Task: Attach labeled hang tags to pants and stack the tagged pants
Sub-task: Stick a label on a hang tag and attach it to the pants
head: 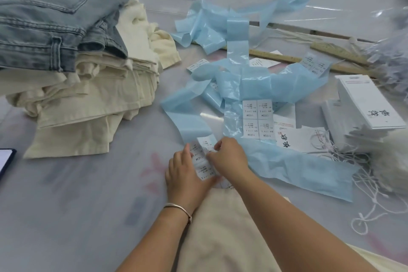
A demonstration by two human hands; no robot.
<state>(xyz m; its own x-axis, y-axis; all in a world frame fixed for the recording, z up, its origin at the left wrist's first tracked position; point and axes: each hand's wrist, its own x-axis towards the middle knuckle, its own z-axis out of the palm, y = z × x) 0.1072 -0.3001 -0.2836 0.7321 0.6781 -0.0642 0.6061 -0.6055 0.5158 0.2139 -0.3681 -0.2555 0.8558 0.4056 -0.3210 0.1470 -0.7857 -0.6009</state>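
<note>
The surface (72, 194) was grey and crowded. At your left a stack of pants (72, 55) stood, cream pairs beneath blue jeans. Loose blue backing (238, 81) sprawled across the middle, covering part of a ruler (284, 56). Tags (368, 99) and string (357, 174) lay at your right. Your left hand (187, 176) held a strip of labels (204, 161) with curled fingers, while your right hand (229, 154) pinched at it. Both worked just above the cream pants (225, 232) nearest you.
</note>
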